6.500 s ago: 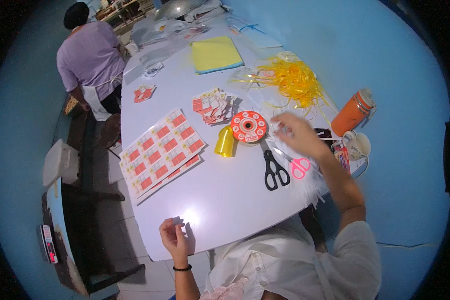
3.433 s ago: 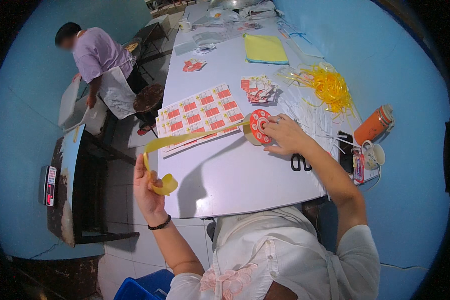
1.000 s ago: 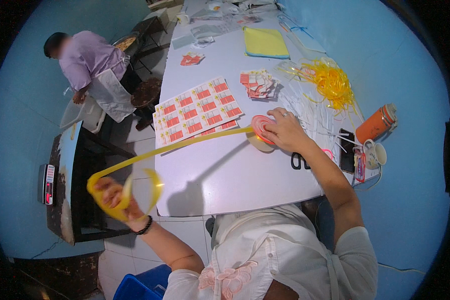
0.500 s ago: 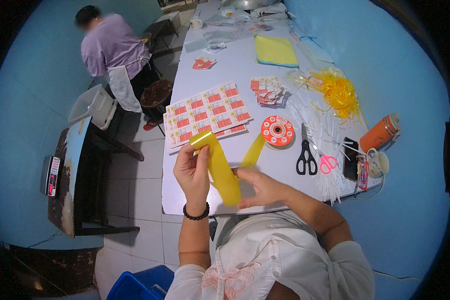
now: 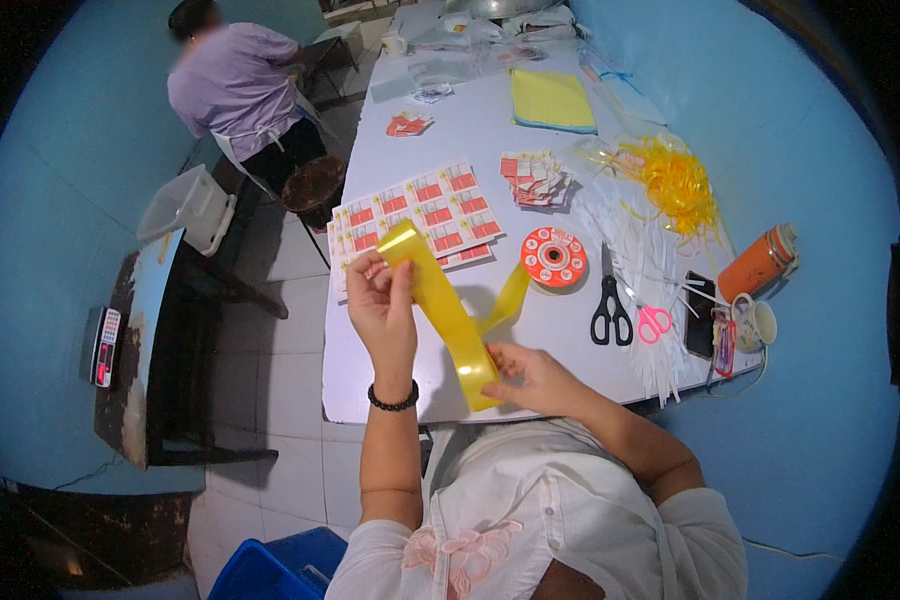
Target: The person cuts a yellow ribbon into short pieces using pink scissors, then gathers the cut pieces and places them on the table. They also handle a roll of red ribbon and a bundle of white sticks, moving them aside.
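In the head view, a length of yellow ribbon [image 5: 440,300] lies at the centre of the frame, drawn off its roll [image 5: 538,263] and held between both hands. That much is done; the strip seems to run back uncut to the roll, so it appears not yet separated.

The left hand [image 5: 383,305] is closed in a pinch, thumb against curled fingers, gripping the ribbon near its upper bend. The right hand [image 5: 532,377] is partly closed, lower and nearer the frame's centre, with thumb and fingers pinching the strip near its lower end.

Counted: one ribbon roll, and two pairs of scissors right of centre, one black [image 5: 610,293] and one pink [image 5: 646,312], both lying on the bench [image 5: 460,130] untouched. At least two printed sheets [image 5: 450,207] are stacked left of centre; the exact number is hidden. Two piles of cut labels show above them, a larger one [image 5: 537,180] and a smaller one [image 5: 408,125], too overlapped to count. One tangled heap of yellow strands [image 5: 678,190] sits upper right; below it are one orange bottle [image 5: 758,263], one phone [image 5: 700,318] and one mug [image 5: 756,320].
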The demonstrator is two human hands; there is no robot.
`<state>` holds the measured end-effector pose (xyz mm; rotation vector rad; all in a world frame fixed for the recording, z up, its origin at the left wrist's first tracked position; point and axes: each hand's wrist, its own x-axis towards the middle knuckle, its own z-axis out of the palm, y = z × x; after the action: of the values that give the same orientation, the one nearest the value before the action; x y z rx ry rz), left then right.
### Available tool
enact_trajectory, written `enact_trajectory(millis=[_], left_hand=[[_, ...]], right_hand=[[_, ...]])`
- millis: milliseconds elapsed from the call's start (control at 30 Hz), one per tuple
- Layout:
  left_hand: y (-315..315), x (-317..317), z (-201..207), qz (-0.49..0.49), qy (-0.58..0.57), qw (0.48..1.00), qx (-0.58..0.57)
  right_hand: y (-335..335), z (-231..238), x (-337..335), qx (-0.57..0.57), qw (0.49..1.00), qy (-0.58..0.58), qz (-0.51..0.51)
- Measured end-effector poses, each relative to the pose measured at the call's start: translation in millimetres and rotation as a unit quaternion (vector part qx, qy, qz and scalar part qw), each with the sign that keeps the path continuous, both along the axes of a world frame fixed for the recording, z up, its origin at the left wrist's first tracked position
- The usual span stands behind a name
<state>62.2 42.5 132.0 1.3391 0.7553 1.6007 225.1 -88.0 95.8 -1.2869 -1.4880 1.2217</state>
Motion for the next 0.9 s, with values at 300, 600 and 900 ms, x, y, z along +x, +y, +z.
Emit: enact_trajectory(millis=[300, 600, 900], left_hand=[[-68, 18, -19, -0.13, 0.062, 0.987, -0.064], [-64, 11, -30, -0.216, -0.05, 0.96, -0.173], [-63, 9, -28, -0.163, -0.028, 0.975, -0.149]], right_hand=[[37, 51, 20, 0.177, 0.973, 0.102, -0.107], [41, 47, 16, 0.212, 0.966, 0.093, -0.116], [37, 43, 12, 0.207, 0.968, 0.037, -0.139]])
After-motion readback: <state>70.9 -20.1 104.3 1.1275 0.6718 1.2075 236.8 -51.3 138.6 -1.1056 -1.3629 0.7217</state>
